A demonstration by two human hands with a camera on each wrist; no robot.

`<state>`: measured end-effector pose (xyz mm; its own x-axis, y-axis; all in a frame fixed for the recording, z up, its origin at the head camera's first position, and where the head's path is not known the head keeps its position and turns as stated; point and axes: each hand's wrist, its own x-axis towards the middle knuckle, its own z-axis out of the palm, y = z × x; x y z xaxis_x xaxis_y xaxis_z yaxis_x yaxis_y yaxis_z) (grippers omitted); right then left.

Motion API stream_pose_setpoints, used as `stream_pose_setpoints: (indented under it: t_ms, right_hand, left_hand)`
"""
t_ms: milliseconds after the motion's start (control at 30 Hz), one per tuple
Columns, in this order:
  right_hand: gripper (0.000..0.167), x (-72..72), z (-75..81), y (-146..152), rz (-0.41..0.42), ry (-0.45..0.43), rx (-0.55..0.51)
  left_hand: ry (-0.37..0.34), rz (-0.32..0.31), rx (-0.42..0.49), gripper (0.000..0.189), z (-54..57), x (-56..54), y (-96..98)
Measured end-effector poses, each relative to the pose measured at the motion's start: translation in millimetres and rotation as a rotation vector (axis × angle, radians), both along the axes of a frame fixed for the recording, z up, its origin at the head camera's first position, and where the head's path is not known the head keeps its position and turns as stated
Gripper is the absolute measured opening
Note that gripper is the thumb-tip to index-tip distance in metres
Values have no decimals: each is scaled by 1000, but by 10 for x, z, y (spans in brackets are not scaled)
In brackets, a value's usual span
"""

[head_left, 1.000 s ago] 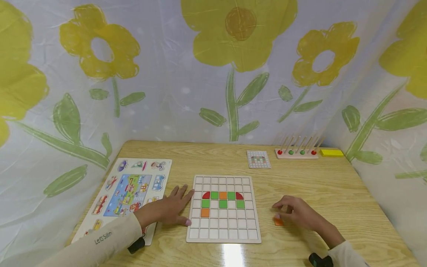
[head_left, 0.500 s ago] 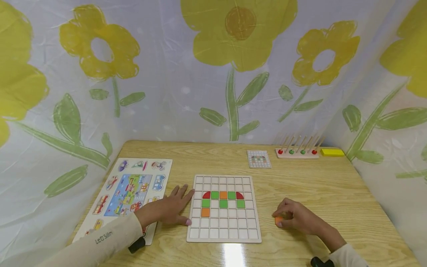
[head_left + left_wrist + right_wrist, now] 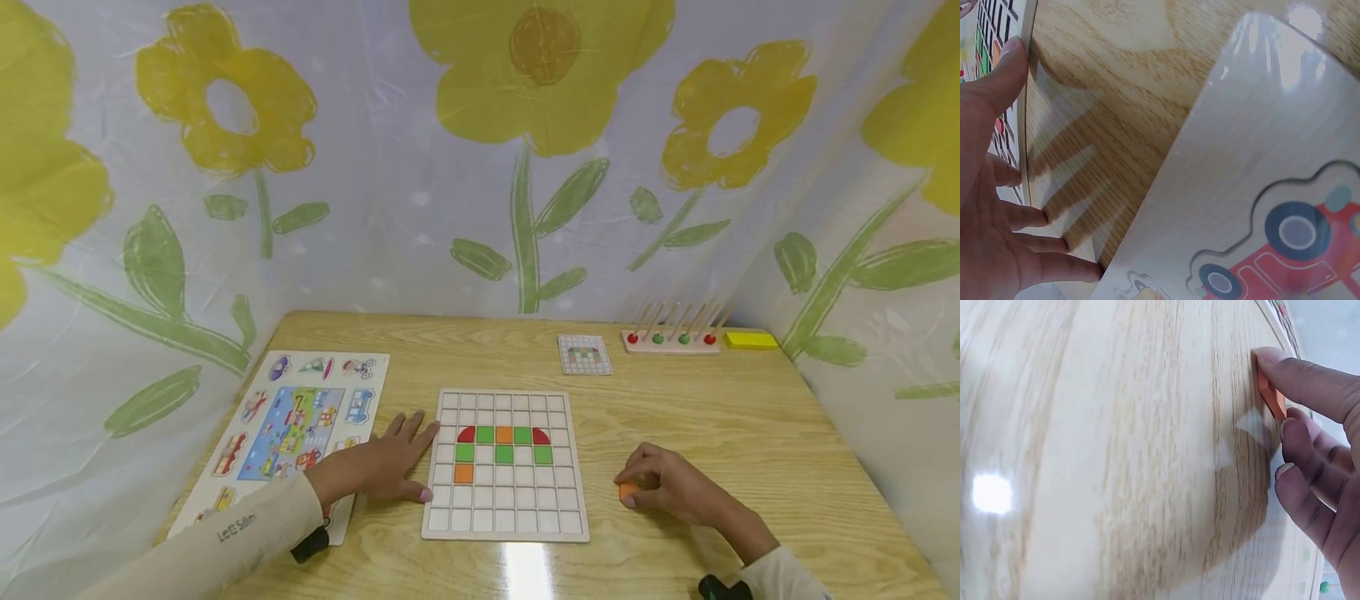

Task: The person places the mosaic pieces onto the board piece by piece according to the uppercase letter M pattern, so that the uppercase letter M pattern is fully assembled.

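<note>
Between the thumb and fingers of my right hand is an orange square tile, pinched and tipped on edge at the tabletop, right of the grid board. My left hand rests on the table with fingers spread, its thumb and a fingertip touching the left edge of the white grid board. On that board sit red quarter-round tiles, several green tiles and two orange tiles. The right fingers partly cover the held tile in the head view.
A vehicle puzzle board lies at the left, partly under the left forearm. Behind the grid board lie a small pattern card, a peg stand with red and green beads, and a yellow block. Flowered cloth surrounds the table.
My right fingers have closed on the orange tile and tilted it up from lying flat on the table. My left hand stays beside the grid board.
</note>
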<state>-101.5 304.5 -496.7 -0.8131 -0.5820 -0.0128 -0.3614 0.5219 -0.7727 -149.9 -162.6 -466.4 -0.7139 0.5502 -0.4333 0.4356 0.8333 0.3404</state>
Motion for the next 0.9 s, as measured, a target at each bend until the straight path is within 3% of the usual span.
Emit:
stream_pose_setpoints:
  t_ms: [167,400,633,900]
  right_hand:
    - [22,-15,-11,-13,2,26,23]
    - [18,-9,3,-50,-13,-75,18]
    - [13,-7,18,-80,-22,-93,21]
    - [12,-32,54,-117,-67,-36,26]
  left_hand:
    - [-1,3,-8,102,-4,-23,-2]
    - [-8,12,-12,103,-27,-20,1]
    - [-6,9,-6,104,-21,-7,5]
    - [-10,12,-4,103,-10,-4,0]
